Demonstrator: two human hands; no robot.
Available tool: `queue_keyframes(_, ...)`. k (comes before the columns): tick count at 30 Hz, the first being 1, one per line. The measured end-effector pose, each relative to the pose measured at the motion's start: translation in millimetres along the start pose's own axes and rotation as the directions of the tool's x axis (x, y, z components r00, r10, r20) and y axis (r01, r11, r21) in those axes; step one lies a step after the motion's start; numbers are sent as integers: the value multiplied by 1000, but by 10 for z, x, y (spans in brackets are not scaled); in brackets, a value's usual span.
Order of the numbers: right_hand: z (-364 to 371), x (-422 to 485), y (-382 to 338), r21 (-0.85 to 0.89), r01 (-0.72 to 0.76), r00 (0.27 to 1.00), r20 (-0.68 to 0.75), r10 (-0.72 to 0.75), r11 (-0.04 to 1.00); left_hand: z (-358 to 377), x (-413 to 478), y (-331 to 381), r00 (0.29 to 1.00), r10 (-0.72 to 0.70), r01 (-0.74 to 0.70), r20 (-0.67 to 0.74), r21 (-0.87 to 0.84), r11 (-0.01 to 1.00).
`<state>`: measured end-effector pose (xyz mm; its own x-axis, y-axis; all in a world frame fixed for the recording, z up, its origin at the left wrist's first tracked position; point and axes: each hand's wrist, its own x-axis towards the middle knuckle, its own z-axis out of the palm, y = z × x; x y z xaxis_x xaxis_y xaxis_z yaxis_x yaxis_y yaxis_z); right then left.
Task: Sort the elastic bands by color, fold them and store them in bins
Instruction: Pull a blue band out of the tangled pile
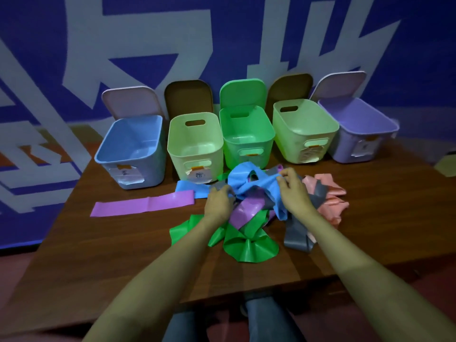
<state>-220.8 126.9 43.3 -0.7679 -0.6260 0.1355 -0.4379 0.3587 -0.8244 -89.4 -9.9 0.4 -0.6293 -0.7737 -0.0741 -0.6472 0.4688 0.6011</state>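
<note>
A tangled heap of elastic bands lies in the middle of the wooden table point(128, 255). A blue band point(243, 180) is on top, bunched between both hands. My left hand point(219, 201) grips its left part, fingers closed into the heap. My right hand point(292, 187) pinches its upper edge. Under it lie a purple band point(248, 211), green bands point(246, 245), a grey band point(296, 234) and pink bands point(330, 198). A flat purple band point(140, 204) stretches out to the left. Five open bins stand behind: blue point(130, 154), pale green point(195, 144), green point(246, 137), pale green point(304, 129), lilac point(357, 129).
Each bin's lid leans upright against the blue and white wall behind it. Paper labels hang on the bins' front faces. The table's near edge runs just above my knees point(261, 314). A small object point(444, 166) sits at the far right edge.
</note>
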Motion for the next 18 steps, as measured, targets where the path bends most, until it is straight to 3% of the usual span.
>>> queue_keyframes(3, -94, 84, -65, 69, 70, 995, -74, -65, 995, -129, -15, 84, 967, 102, -104, -233, 7, 995)
queue_keyframes(5, -178, 161, -113, 45, 118, 992, -41, -116, 992, -265, -21, 144, 914, 202, -209, -351, 18, 978)
queue_keyframes(8, -288, 285, -143, -226, 226, 965, 184, -186, 948, -485, -40, 275, 869, 295, -338, -399, -41, 940)
queue_keyframes(10, -306, 366, -145, -324, 282, 948, 237, -212, 903, -640, -99, 443, 885, 254, -369, -391, -254, 894)
queue_keyframes(12, -304, 446, -186, -250, 283, 953, 185, -241, 926, -777, -145, 609, 916, 208, -358, -344, -463, 811)
queue_keyframes(16, -371, 559, -403, 167, 153, 960, 210, -187, 974, -1020, -105, 712, 903, 244, -407, -353, -524, 748)
queue_keyframes(18, -399, 613, -489, 226, 136, 957, 223, -187, 965, -1147, -47, 705, 925, 229, -370, -304, -579, 727)
